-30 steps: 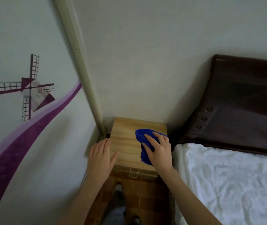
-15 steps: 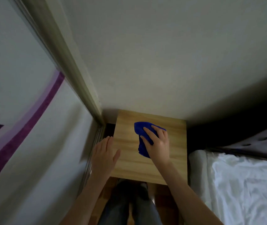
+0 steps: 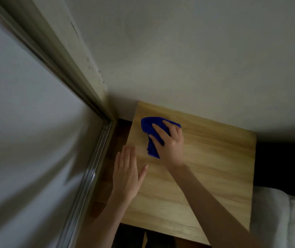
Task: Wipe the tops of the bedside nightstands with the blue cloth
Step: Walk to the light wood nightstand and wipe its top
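The wooden nightstand [image 3: 214, 167] stands in the corner, seen from above. A bunched blue cloth [image 3: 148, 126] lies on its far-left part. My right hand [image 3: 170, 145] lies over the cloth with fingers spread and presses it onto the wood; part of the cloth sticks out past my fingertips and below my thumb. Flat on the top's left edge rests my left hand [image 3: 127, 176], fingers straight and together, a short way below-left of the cloth.
A metal-framed panel [image 3: 89, 176] runs close along the nightstand's left side, with a narrow dark gap [image 3: 119, 129] between them. The wall [image 3: 179, 59] is right behind. White bedding [image 3: 283, 221] and a dark headboard [image 3: 283, 163] lie to the right.
The view has come closer and tilted down over the nightstand. My right hand has slid the cloth toward the far-left corner. My left hand stays on the left edge.
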